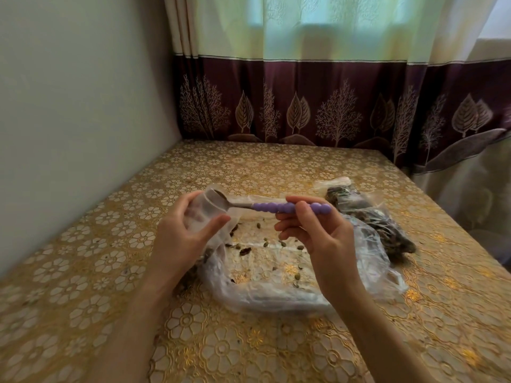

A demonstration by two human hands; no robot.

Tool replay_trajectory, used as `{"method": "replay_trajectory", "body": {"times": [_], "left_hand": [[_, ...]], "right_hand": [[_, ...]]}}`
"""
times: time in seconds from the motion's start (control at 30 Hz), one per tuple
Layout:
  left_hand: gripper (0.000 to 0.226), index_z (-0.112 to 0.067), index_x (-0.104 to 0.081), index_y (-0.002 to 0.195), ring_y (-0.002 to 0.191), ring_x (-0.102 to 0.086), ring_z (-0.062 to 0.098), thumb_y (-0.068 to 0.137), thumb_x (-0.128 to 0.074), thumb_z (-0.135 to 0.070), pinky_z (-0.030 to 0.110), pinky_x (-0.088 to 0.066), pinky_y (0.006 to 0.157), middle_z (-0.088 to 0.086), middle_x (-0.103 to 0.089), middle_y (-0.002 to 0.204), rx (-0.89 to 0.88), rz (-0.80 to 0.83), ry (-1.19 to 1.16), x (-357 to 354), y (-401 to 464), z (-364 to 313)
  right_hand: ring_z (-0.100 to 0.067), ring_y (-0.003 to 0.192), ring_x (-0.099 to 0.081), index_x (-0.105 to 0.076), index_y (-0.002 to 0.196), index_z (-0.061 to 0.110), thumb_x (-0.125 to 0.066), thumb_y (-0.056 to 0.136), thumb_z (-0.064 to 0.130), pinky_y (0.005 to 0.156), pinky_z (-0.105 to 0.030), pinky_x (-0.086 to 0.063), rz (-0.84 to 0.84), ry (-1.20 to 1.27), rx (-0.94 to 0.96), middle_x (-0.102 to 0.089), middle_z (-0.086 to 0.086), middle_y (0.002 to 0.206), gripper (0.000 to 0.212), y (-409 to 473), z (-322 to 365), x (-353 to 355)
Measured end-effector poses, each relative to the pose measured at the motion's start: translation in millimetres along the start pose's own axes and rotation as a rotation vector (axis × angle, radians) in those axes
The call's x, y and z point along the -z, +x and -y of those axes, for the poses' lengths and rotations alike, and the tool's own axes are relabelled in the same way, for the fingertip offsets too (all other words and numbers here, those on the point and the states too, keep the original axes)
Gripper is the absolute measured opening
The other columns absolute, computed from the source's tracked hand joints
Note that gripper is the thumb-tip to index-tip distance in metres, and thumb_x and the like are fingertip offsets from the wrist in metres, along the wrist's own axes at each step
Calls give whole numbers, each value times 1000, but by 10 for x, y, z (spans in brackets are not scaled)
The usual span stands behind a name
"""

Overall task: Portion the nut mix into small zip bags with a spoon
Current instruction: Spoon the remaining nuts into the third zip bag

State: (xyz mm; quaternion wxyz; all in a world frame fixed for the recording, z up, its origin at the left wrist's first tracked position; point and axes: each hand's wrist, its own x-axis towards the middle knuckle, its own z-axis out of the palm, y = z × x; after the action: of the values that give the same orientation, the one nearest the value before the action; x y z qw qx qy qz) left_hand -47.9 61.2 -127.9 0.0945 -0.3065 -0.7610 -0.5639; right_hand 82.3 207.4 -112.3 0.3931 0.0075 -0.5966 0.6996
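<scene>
The person's left hand [182,233] holds a small zip bag [206,214] off the surface [83,272], its fingers [214,223] clamped on the plastic so the mouth faces the spoon [276,207]. The right hand [312,233] pinches the purple beaded handle level, fingers closed on it, with the bowl at the bag's mouth, likely to tip its load inside. Below, the large clear bag [276,286] lies spread open with only scattered nuts [265,243] left. Filled bags [367,217] lie well apart to the right, clear of the work.

Pale wall [77,92], backlit leaf-print curtain [331,78], gold floral tablecloth [249,341]
</scene>
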Motion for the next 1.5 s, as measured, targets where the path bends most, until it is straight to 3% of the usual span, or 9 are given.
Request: {"method": "replay_trajectory", "body": {"times": [0.1,0.27,0.37,0.53,0.7,1.03,1.27,1.4,1.5], "left_hand": [[65,-27,-50,115,91,-60,8,60,-61,-61,29,-52,77,-12,-60,99,8,-36,-4,27,12,29],[68,-22,-52,120,88,-59,-1,65,-59,-61,15,-49,67,-14,-61,99,19,-136,-25,65,17,47],[68,-20,-52,122,87,-58,-4,66,-60,-58,11,-50,60,-10,-62,101,22,-160,-44,82,21,55],[72,-18,-51,126,85,-60,4,68,-58,-60,16,-47,69,-3,-63,105,-4,-167,14,93,27,60],[69,-21,-51,124,86,-58,-5,68,-60,-60,14,-48,69,-11,-62,101,0,-163,13,84,27,60],[71,-22,-51,125,98,-59,5,67,-60,-62,31,-53,81,-7,-61,109,13,-168,2,92,27,58],[73,-23,-49,126,99,-59,8,66,-60,-62,27,-50,81,-7,-60,111,6,-172,3,84,25,60],[69,-23,-50,125,94,-57,0,68,-60,-60,15,-45,73,-6,-61,107,-5,-170,11,81,26,62],[70,-21,-51,125,99,-60,10,67,-61,-60,18,-47,75,-3,-63,111,5,-167,-6,84,22,69]], "right_hand": [[-19,63,-64,-62,87,2,-52,87,23,56,-22,-53,-97,42,34,-74,-13,83,23,33,22,52],[-14,57,-63,-63,78,7,-50,96,16,52,-19,-51,-289,-113,-5,-72,-3,68,24,64,-45,221],[-14,56,-64,-64,78,9,-52,95,16,51,-20,-52,-264,-336,-13,-72,2,68,22,59,-150,239],[-17,60,-67,-69,79,14,-55,93,18,59,-29,-57,-194,-447,-60,-74,1,75,20,49,-268,196],[-23,67,-68,-71,84,16,-54,94,16,64,-34,-57,-84,-414,-166,-75,-1,82,19,34,-332,96],[-16,66,-65,-77,78,14,-52,96,20,60,-23,-54,23,-281,-345,-74,-9,83,32,10,-323,11],[-13,68,-70,-78,62,18,-49,98,23,62,-18,-57,-49,-62,-567,-75,-11,81,46,33,-295,-30],[-14,68,-70,-77,61,13,-51,96,21,61,-17,-57,-76,-10,-590,-74,-14,83,45,36,-298,-33],[-14,68,-68,-77,61,12,-50,97,20,61,-18,-57,-71,-1,-565,-74,-15,85,45,36,-286,-13]]}}
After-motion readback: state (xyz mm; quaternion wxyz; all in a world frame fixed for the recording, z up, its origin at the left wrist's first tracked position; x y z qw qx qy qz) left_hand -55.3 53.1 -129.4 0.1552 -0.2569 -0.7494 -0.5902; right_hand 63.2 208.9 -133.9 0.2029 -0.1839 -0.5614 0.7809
